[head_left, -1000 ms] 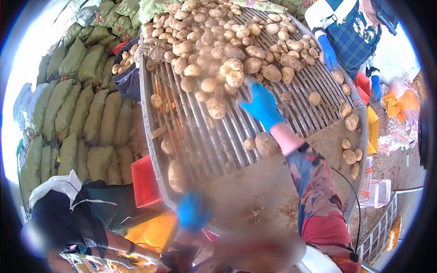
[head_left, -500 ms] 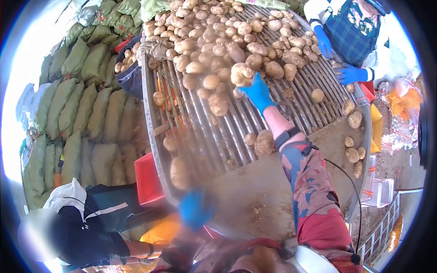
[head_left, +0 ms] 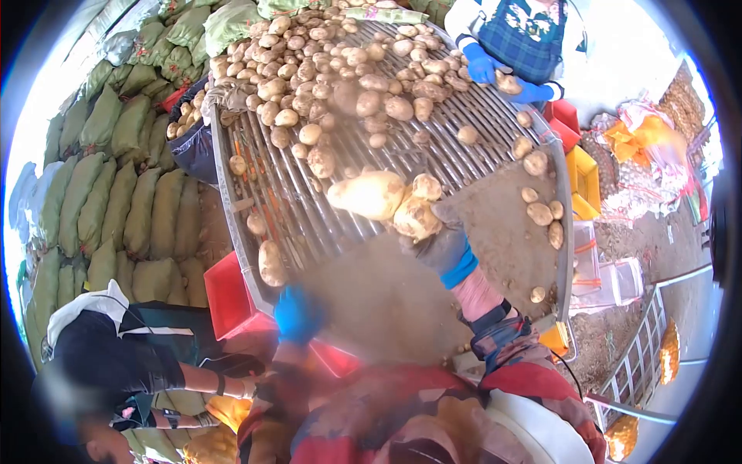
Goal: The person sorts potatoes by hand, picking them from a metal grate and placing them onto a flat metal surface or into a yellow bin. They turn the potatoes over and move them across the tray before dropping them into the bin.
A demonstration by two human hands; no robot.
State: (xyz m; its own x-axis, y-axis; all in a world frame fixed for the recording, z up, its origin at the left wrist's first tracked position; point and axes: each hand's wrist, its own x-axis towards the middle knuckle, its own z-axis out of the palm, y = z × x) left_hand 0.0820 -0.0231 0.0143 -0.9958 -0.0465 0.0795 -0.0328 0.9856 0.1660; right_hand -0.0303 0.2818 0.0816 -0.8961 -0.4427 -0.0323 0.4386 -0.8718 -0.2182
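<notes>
My right hand [head_left: 447, 249], in a dirt-covered blue glove, is raised over the near part of the roller table [head_left: 309, 209] and grips a cluster of potatoes [head_left: 402, 203]: one large pale one and two smaller ones. My left hand [head_left: 297, 313], also blue-gloved and blurred, sits low at the table's near-left rim; I cannot tell whether it holds anything. A loose potato [head_left: 270, 261] lies on the rollers just above it. A big heap of potatoes [head_left: 325, 69] covers the far end of the table.
A co-worker in a plaid apron stands at the far right, blue-gloved hands [head_left: 481, 63] on potatoes. Another person in a dark shirt [head_left: 116, 356] bends at lower left. Green sacks [head_left: 116, 193] are stacked left; a red crate [head_left: 230, 298] and yellow crates [head_left: 583, 182] flank the table.
My right hand has pulled back from the far heap toward me, now carrying a cluster of potatoes. The view has tilted down and left; my left hand stays near the rim.
</notes>
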